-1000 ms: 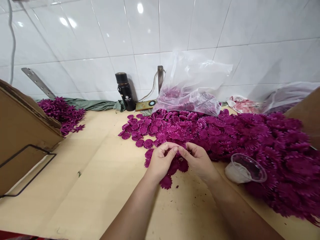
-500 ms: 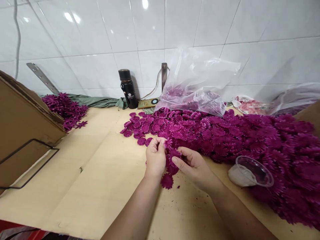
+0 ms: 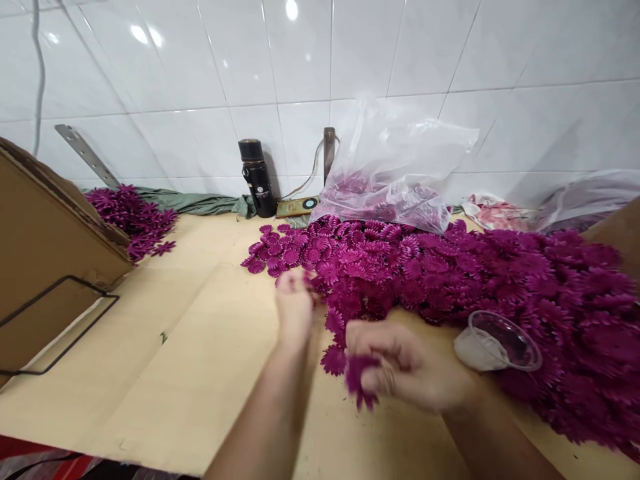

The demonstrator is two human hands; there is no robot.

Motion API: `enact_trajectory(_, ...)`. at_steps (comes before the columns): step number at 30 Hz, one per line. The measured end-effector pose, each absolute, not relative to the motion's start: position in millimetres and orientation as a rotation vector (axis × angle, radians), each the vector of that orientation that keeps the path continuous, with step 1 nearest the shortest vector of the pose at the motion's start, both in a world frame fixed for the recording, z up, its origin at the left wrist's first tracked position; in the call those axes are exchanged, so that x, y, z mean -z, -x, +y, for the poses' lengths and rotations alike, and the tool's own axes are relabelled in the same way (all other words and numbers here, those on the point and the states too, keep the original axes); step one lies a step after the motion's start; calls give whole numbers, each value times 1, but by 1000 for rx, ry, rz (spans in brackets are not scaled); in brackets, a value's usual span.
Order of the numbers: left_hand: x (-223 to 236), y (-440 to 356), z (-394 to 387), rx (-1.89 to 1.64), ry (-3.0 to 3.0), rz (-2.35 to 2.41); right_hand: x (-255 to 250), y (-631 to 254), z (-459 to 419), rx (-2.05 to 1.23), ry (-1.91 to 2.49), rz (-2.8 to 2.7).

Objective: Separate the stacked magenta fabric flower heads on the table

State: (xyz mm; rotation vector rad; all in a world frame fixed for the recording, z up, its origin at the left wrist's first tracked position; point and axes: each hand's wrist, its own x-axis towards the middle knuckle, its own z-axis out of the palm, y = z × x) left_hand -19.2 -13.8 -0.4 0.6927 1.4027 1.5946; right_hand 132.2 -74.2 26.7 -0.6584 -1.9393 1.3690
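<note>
Left hand (image 3: 295, 303), mid-frame, is too blurred to tell its grip; right hand (image 3: 410, 363) pinches a flower (image 3: 359, 372) below centre; the clear bag (image 3: 385, 143), upper centre, holds purple flowers (image 3: 356, 185); the clear cup (image 3: 520, 366), right of centre, holds something pale (image 3: 480, 351)

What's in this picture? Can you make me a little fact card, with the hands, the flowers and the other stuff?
Left hand: blurred, by the left edge of the big flower pile; can't tell if it holds anything
Right hand: holding a purple flower piece, blurred
Small flower pile: beside the cardboard box
Clear cup: tilted, whitish stuff inside
Plastic bag: see-through, purple pieces inside
Bottle: black, upright near the wall
Wall: pale tiles
</note>
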Motion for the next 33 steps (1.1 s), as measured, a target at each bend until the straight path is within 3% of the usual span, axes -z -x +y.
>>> enact_trajectory(3,0,40,-8,-1749,-600,1446,-26,-135,-72,-1446,661,-1816)
enact_trajectory(8,6,20,-12,-1650,-1146,1286,-5,-138,-50,-1245,1010,-1356)
enact_trajectory(12,9,8,-16,-1675,-1424,1326,-1,-138,-44,-1090,1066,-1367)
enact_trajectory(21,10,2,-38,-1500,-1895,1064,14,-134,-41,-1078,1149,-1243)
enact_trajectory(33,10,-2,-36,-1148,-1357,961,13,-131,-43,-1079,1179,-1273)
